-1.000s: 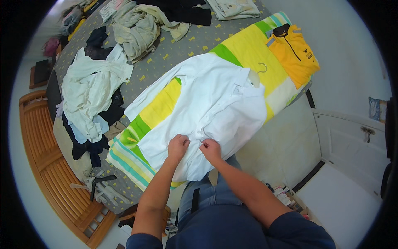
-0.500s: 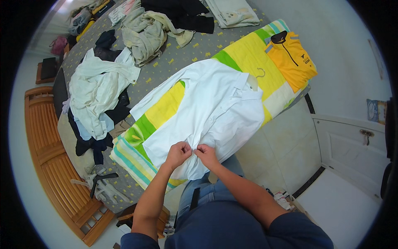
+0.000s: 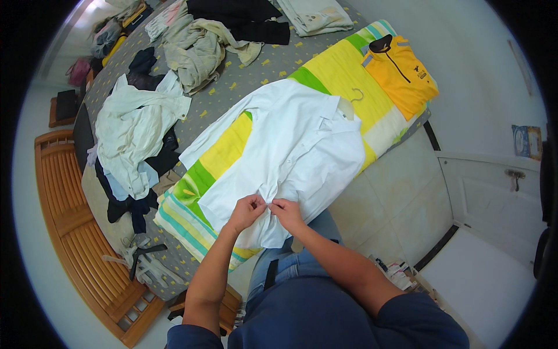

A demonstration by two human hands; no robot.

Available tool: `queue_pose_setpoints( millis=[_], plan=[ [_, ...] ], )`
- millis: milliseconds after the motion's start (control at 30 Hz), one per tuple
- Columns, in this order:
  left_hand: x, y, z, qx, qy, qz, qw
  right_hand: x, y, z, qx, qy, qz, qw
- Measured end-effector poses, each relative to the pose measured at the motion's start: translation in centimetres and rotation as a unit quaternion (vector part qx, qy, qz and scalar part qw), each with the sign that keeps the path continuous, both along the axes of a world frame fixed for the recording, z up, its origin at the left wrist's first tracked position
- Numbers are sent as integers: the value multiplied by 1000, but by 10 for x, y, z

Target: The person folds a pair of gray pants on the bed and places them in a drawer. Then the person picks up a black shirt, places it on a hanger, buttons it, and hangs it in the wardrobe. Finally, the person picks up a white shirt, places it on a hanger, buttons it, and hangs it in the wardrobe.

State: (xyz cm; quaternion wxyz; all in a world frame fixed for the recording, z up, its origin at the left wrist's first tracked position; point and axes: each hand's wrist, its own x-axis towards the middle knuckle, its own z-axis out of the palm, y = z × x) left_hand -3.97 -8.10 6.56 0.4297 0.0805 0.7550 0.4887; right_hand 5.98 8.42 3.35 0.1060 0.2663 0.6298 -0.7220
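Note:
A white button-up shirt (image 3: 290,136) lies front up on a folded yellow, green and white quilt (image 3: 224,152). Out of its collar sticks the hook of a hanger (image 3: 357,94). Both my hands pinch the shirt's front placket near the hem, fingertips almost touching. My left hand (image 3: 247,212) grips the left edge of the placket, and my right hand (image 3: 286,213) grips it from the right. Any button between the fingertips is too small or hidden to make out. Further up the placket, several buttons show.
A folded yellow zip-neck top (image 3: 401,75) lies on the quilt's far end. Crumpled white shirts (image 3: 136,125), a beige garment (image 3: 195,52) and black clothes (image 3: 244,17) cover the grey patterned bed. Hangers (image 3: 142,262) lie near the wooden headboard (image 3: 87,232). At the right stands a white door (image 3: 494,203).
The view has shifted slightly. Both hands keep pinching the placket, with the fingertips now a little closer together and the cloth slightly bunched.

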Motion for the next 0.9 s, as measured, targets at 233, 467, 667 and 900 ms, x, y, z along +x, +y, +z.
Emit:
queue_pose_setpoints(
  millis=[233,467,667,900],
  plan=[
    [-1,2,-5,8,17,5,1000,0,1,4,-111,-27,-35,993],
    [-4,3,-6,6,-8,15,1000,-3,4,11,-185,-55,-64,979],
    [-1,5,-3,41,-56,63,996,-8,12,5,-173,-53,-21,983],
    [13,17,-7,9,-45,111,993,-12,0,21,185,64,6,981]
  ],
)
